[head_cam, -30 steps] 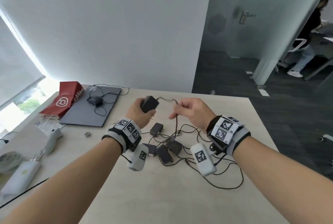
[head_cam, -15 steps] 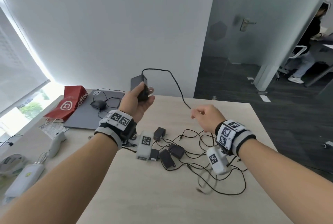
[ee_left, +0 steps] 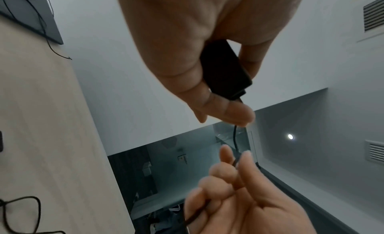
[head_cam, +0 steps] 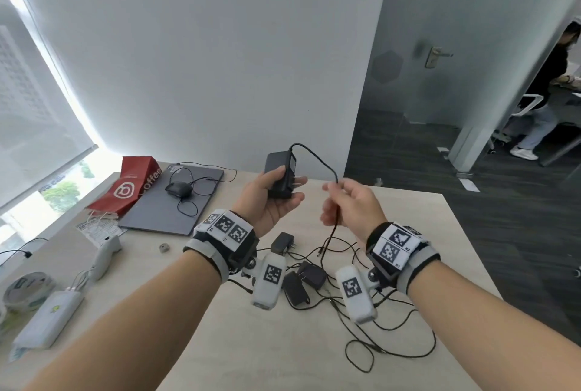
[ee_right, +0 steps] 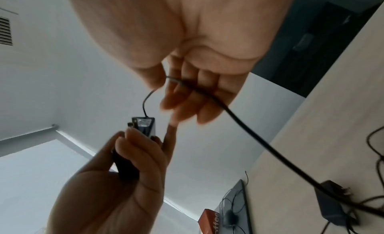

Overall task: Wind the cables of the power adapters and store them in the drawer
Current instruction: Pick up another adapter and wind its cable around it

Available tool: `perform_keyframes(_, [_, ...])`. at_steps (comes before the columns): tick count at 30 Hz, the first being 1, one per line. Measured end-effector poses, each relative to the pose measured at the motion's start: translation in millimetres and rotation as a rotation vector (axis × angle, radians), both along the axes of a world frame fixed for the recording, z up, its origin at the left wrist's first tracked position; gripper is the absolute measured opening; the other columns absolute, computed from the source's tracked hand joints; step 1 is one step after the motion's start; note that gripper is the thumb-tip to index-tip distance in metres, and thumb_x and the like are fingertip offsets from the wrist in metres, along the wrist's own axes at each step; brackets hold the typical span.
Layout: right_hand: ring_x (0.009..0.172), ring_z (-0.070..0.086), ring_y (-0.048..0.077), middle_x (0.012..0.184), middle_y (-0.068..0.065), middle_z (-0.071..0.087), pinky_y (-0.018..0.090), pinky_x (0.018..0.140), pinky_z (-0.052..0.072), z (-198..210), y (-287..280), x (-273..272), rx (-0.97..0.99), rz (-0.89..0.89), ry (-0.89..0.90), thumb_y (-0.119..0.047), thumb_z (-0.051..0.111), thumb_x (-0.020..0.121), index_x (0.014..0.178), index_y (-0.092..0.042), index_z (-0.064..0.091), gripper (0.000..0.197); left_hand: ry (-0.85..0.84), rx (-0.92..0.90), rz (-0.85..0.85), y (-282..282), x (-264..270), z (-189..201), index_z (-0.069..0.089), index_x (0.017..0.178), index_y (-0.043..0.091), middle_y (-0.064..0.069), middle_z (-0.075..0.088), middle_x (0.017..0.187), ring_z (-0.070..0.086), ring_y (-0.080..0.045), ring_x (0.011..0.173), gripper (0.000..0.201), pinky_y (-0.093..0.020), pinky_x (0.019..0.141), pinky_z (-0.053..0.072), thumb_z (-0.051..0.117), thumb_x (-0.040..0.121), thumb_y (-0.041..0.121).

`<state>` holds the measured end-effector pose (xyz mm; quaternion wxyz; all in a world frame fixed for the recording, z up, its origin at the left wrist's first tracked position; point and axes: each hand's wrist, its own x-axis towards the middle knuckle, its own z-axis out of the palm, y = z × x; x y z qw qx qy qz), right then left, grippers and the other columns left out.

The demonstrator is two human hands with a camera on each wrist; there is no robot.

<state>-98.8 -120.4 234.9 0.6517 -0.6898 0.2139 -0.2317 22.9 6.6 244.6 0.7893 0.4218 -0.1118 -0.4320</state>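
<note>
My left hand (head_cam: 273, 198) grips a black power adapter (head_cam: 279, 175) upright above the table, its prongs pointing right. The adapter (ee_left: 225, 71) shows between thumb and fingers in the left wrist view. Its thin black cable (head_cam: 317, 159) arcs from the top over to my right hand (head_cam: 347, 202), which pinches it between thumb and fingers; the cable (ee_right: 245, 125) then trails down to the table. Several more black adapters (head_cam: 301, 277) with tangled cables (head_cam: 390, 337) lie on the table under my wrists. No drawer is in view.
On the light wooden table (head_cam: 239, 343), a closed grey laptop (head_cam: 176, 198) with a wired mouse (head_cam: 178, 189) sits at the back left beside a red coffee bag (head_cam: 127, 189). White devices (head_cam: 47, 318) and a tape roll (head_cam: 26, 288) lie at the left edge. A person sits beyond the glass door.
My left hand raised the adapter off the pile and holds it upright. My right hand slid along the cable, swung out to the right, then came back close to the adapter.
</note>
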Motion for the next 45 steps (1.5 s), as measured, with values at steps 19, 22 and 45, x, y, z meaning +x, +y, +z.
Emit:
perform_keyframes(19, [0.061, 0.049, 0.013, 0.056, -0.009, 0.05, 0.031, 0.061, 0.041, 19.5, 10.6, -1.3, -1.108, 0.265, 0.413, -0.038, 0.054, 0.09, 0.061, -0.031, 0.05, 0.03, -0.641, 0.405, -0.264, 14.4, 14.0, 6.3, 0.047, 0.114, 0.005, -0.02, 0.059, 0.092, 0.065, -0.029, 0.06, 0.03, -0.034, 0.061, 0.06, 0.063, 0.091, 0.015])
perform_keyframes(22, [0.055, 0.046, 0.008, 0.055, -0.01, 0.049, 0.028, 0.059, 0.036, 27.8, 12.5, -1.8, -1.116, 0.265, 0.359, -0.034, 0.058, 0.089, 0.061, -0.031, 0.052, 0.029, -0.813, 0.477, -0.254, 11.2, 14.9, 4.9, 0.048, 0.111, 0.007, -0.017, 0.064, 0.086, 0.067, -0.031, 0.064, 0.033, -0.039, 0.067, 0.06, 0.067, 0.087, 0.019])
perform_keyframes(45, [0.045, 0.041, 0.017, 0.063, 0.0, 0.06, 0.026, 0.043, 0.037, -13.6, 4.9, 1.5, -0.347, 0.114, 0.331, -0.022, 0.051, 0.096, 0.078, -0.023, 0.067, 0.025, -0.494, 0.102, -0.319, 24.8, 5.6, -18.4, 0.044, 0.12, -0.002, -0.014, 0.055, 0.087, 0.059, -0.018, 0.066, 0.047, -0.024, 0.059, 0.05, 0.06, 0.077, 0.009])
